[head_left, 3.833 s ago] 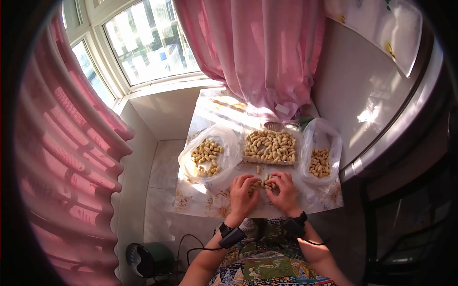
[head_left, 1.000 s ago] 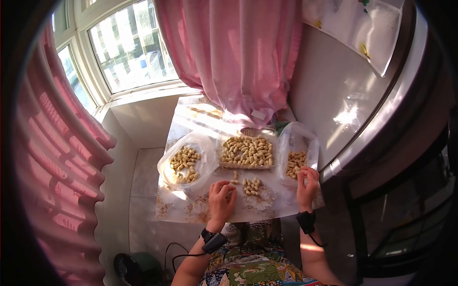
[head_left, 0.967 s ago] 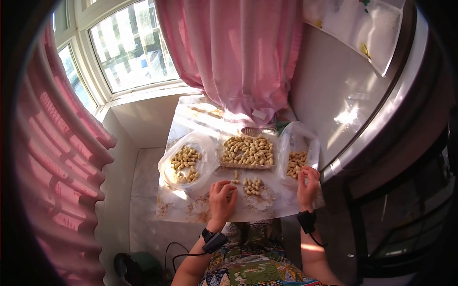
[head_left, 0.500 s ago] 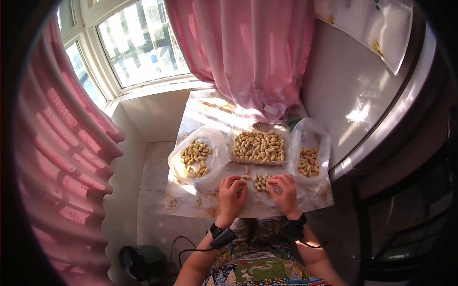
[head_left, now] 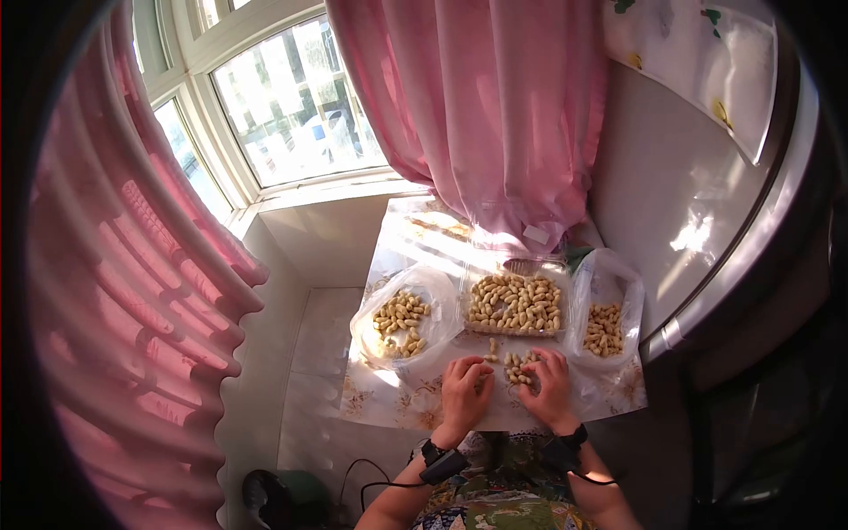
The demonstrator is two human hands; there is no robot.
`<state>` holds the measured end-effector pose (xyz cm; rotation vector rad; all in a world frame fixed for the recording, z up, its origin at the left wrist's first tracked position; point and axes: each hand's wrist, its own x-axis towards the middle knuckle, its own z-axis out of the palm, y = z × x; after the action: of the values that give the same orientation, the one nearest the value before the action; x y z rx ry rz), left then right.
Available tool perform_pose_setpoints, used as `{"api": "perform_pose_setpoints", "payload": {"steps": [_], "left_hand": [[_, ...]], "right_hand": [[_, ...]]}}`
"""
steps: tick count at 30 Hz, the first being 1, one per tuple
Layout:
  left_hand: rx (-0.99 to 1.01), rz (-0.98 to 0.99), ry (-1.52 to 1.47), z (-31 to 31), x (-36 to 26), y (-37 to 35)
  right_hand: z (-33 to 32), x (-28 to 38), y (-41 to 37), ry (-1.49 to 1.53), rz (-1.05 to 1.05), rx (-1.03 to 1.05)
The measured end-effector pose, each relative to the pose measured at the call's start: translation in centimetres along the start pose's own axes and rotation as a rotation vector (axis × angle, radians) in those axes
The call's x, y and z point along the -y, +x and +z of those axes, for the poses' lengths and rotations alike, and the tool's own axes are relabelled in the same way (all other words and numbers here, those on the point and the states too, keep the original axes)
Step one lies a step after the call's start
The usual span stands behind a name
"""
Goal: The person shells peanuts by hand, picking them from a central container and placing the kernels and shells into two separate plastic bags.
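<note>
My left hand is over the table's front part, its fingers curled round what looks like a peanut. My right hand rests at the right side of a small pile of peanuts, fingers bent onto it; whether it grips one is hidden. A couple of loose peanuts lie between the left fingertips and the clear tray. Behind the pile stands the clear plastic tray, full of peanuts. An open white plastic bag with peanuts is at its left, another plastic bag with peanuts at its right.
The table has a flowered cover. A pink curtain hangs behind it, near a window. A grey wall panel flanks the right side. Below left, a dark round-fronted object stands near a cable.
The whole view has shifted, so the scene sits lower and further right. My left fingers have closed in more, and my right fingers have moved onto the pile.
</note>
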<state>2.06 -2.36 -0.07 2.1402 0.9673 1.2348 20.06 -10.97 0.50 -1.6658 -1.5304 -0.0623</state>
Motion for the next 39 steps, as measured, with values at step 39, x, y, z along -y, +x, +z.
{"api": "perform_pose_setpoints", "payload": {"steps": [39], "left_hand": [[0.234,0.046,0.180,-0.3,-0.3,0.3]], "right_hand": [[0.2,0.2,-0.7,-0.023,0.121,-0.022]]}}
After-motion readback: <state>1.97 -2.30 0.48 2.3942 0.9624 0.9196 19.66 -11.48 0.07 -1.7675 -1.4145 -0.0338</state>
